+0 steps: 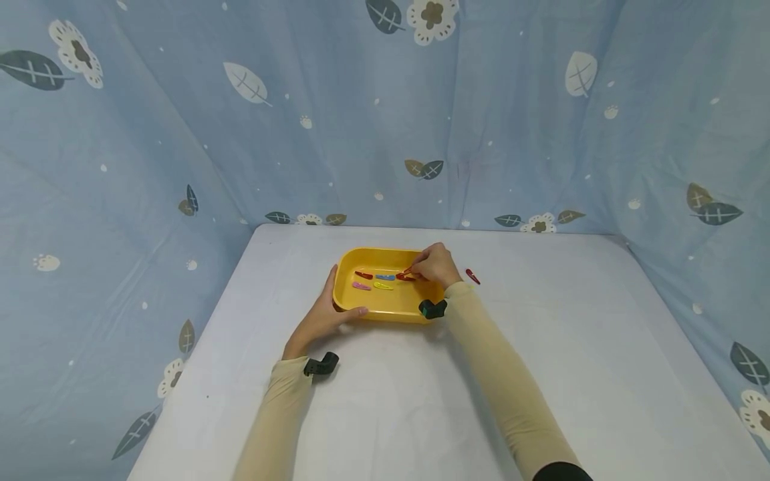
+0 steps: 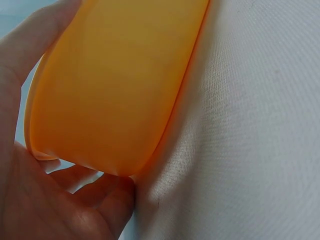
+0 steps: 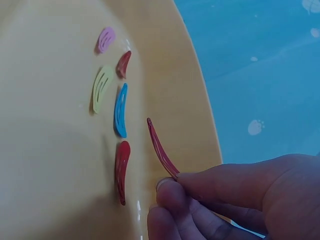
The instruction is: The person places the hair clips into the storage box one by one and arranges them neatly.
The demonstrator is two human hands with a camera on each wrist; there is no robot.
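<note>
A yellow tray [image 1: 385, 312] stands on the white table, and my left hand [image 1: 325, 315] grips its near left corner, thumb along the front and fingers round the side. My right hand [image 1: 439, 265] is over the tray's right part, pinching a red snap hair clip [image 3: 161, 150] between thumb and fingertip. Inside the tray lie a pink hair clip [image 3: 106, 40], a yellow hair clip [image 3: 101, 90], a blue hair clip [image 3: 121, 111], a small red hair clip [image 3: 124, 65] and another red hair clip [image 3: 122, 172], this last one nearest the pinched clip.
One more red hair clip [image 1: 472, 276] lies on the white-covered table [image 1: 541, 361], right of the tray. A blue patterned curtain [image 1: 361, 120] hangs behind and along the sides.
</note>
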